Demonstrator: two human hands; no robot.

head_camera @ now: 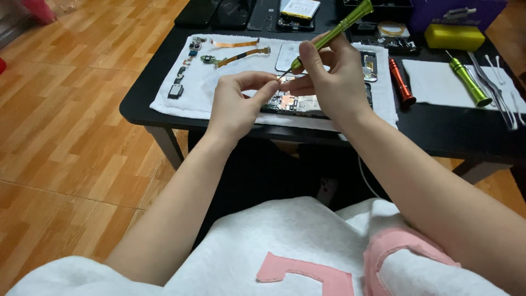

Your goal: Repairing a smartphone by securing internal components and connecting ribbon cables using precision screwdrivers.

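Note:
My right hand holds a green screwdriver tilted, its tip pointing down toward my left fingertips. My left hand pinches something tiny at the screwdriver's tip; the item is too small to make out. Both hands hover just above an opened phone with its circuit board exposed, lying on a white towel on a black table.
Small phone parts and orange flex cables lie on the towel's left half. A red screwdriver, a second green screwdriver, tweezers and cotton swabs lie at right. A yellow block and phone panels sit at the table's back.

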